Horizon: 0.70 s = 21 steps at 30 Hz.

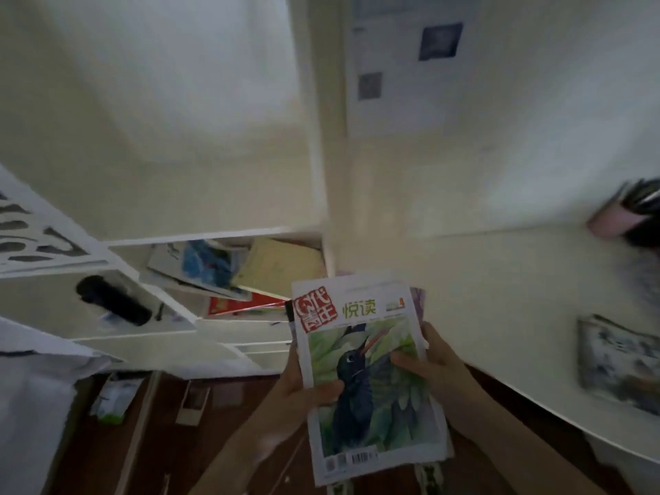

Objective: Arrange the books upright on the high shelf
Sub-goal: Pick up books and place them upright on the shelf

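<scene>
Before white shelving, bird-covered magazine in left hand and right hand grip.

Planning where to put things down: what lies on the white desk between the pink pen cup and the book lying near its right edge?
In the head view, only bare desk shows between the pink pen cup and the lying book.

Shelf left of desk

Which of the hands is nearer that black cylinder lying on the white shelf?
Left. The left hand grips the magazine's edge facing the black cylinder; the right hand holds the far edge.
</scene>
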{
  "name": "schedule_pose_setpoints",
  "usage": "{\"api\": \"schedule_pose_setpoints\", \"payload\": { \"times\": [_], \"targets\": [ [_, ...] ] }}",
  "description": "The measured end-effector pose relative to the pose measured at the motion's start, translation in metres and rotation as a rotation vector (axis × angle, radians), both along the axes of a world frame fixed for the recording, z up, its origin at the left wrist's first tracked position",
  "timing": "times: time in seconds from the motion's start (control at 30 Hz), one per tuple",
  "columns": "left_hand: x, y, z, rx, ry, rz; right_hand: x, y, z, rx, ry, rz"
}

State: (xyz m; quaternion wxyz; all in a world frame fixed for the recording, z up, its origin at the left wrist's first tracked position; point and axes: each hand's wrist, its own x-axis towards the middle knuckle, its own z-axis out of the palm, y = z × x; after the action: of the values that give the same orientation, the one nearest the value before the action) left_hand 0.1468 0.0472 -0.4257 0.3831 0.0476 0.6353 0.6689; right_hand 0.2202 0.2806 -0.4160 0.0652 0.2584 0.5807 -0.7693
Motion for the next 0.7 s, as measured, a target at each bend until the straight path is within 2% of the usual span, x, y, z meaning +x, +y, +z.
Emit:
{"api": "schedule_pose_setpoints", "payload": {
  "times": [0.1, 0.2, 0.33, 0.53, 0.7],
  "targets": [
    [-0.012, 0.085, -0.024, -0.017, 0.160, -0.011, 0.007, 0.067, -0.018, 0.119, 0.075, -0.123],
    [-0.047, 0.170, -0.048, -0.070, 0.358, 0.062, -0.013, 0.139, -0.030, 0.269, 0.188, -0.166],
    [-0.083, 0.253, -0.088, -0.153, 0.564, 0.130, -0.046, 0.218, -0.069, 0.323, 0.218, -0.181],
    [-0.089, 0.282, -0.166, -0.260, 0.523, 0.118, -0.060, 0.252, -0.143, 0.319, 0.135, -0.179],
    [-0.089, 0.292, -0.173, -0.255, 0.581, 0.088, -0.060, 0.265, -0.171, 0.309, 0.187, -0.095]
  ]
}}
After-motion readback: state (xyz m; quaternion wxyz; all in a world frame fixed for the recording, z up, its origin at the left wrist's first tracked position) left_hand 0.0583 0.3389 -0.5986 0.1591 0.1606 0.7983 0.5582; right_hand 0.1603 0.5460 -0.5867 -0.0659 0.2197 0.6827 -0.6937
